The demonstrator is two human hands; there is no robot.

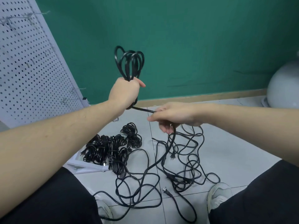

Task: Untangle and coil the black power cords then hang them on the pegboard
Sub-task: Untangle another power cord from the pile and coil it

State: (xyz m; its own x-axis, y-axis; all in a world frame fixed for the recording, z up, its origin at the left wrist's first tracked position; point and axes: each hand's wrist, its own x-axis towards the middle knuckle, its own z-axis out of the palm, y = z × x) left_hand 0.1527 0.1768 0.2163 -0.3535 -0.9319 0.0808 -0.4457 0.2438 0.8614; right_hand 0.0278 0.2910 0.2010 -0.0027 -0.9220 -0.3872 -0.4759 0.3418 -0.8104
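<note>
Even, soft indoor light fills the scene, bright enough to read everything, with no hard shadows; only faint dim patches lie under the loose cords point(178, 167) on the pale floor point(226, 143). The black cord loops point(129, 62) show small glossy highlights. Wide-angle distortion bends the pegboard point(32, 62) at far left and stretches the near forearms. Detail is slightly soft overall, with mild compression smearing on the green wall point(194, 38)

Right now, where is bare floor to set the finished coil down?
Bare tile lies right of the loose tangle, toward the grey dome. A narrower strip runs along the baseboard. It is crowded between the shoes and around the coiled bundles by the pegboard.
</note>
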